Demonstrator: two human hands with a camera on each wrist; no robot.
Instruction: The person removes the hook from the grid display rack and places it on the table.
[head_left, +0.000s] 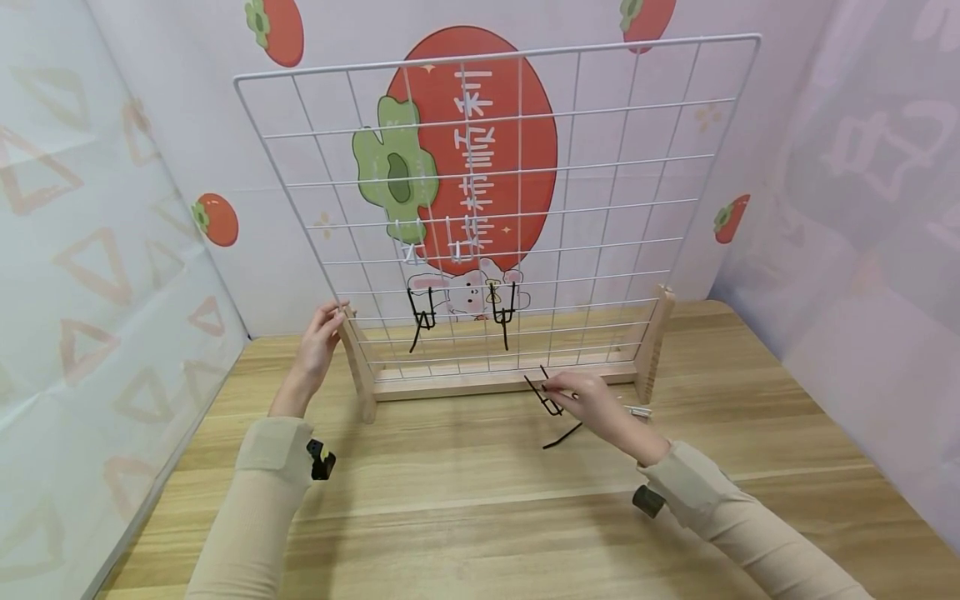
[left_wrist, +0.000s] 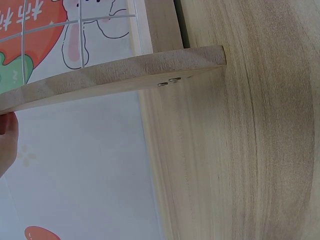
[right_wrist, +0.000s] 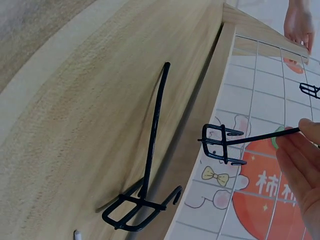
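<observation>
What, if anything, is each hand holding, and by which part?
Right hand: a black hook, pinched near the free end of its long prong. Left hand: the stand's left wooden upright, gripped at its top end.

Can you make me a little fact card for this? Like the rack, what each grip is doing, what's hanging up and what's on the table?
Rack: white wire grid on a wooden base
Left grip: holds the top of the wooden side post
Right grip: pinches a black hook by its long stem, in front of the grid
Hanging up: two white hooks, two black hooks
Table: another black hook, plus a small white wire piece, partly hidden
</observation>
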